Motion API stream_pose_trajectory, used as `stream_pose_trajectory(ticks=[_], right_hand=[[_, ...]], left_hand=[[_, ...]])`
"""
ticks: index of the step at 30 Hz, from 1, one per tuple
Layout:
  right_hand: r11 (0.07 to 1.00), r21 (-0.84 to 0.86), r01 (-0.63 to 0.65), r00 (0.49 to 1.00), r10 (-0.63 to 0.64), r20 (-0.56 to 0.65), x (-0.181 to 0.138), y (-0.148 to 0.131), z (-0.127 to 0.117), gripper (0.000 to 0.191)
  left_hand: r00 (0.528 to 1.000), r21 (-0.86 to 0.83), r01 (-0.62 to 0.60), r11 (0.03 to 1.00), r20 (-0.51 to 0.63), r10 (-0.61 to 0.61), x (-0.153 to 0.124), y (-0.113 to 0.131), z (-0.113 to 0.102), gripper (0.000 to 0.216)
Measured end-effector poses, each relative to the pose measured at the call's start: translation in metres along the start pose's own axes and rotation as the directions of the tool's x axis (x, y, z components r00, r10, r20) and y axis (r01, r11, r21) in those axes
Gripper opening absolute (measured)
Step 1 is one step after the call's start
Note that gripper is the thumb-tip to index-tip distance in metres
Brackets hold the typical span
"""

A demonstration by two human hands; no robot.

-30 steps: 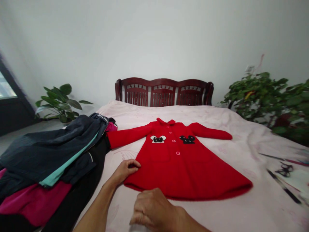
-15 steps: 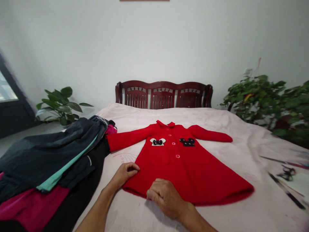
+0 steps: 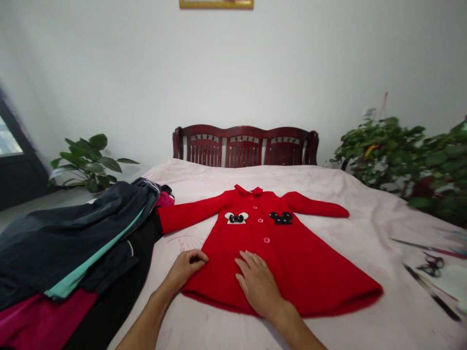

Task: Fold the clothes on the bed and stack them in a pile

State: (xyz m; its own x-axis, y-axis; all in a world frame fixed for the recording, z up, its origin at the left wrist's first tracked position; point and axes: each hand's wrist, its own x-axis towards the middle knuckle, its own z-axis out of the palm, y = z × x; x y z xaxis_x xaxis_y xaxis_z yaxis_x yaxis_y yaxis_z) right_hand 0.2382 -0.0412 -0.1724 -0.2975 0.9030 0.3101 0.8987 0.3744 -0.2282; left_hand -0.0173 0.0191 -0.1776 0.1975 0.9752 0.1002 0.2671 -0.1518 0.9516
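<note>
A red coat (image 3: 292, 270) lies face up and spread out on the bed, collar away from me and sleeves stretched to both sides. Pink-rimmed buttons run down its front, between a white-and-black bow patch (image 3: 236, 218) and a black mouse-head patch (image 3: 280, 218). At the coat's left side edge, above the hem, my left hand (image 3: 187, 266) pinches the cloth between thumb and fingers. My right hand (image 3: 257, 283) rests palm down on the lower front, fingers stretched out and slightly spread.
A heap of dark, black and magenta clothes (image 3: 83, 233) lies at the left, meeting the left sleeve end. At the right are a dark pen-like stick (image 3: 432, 292) and small purple-black scissors-like things (image 3: 431, 265). Leafy plants (image 3: 386, 155) stand beside the bed, before a wooden headboard (image 3: 243, 146).
My right hand has moved from the hem up onto the coat's lower front, and its curled fingers have opened out flat. My left hand stays at the side edge. The view has tilted slightly upward.
</note>
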Motion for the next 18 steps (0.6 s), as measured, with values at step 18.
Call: stream_pose_trajectory(ticks=[18], right_hand=[[0.999,0.033,-0.021,1.000,0.020,0.022,0.0010,0.0017,-0.0014,0.041]], left_hand=[[0.999,-0.003,0.033,0.999,0.000,-0.033,0.0030,0.0013,0.0018,0.014]])
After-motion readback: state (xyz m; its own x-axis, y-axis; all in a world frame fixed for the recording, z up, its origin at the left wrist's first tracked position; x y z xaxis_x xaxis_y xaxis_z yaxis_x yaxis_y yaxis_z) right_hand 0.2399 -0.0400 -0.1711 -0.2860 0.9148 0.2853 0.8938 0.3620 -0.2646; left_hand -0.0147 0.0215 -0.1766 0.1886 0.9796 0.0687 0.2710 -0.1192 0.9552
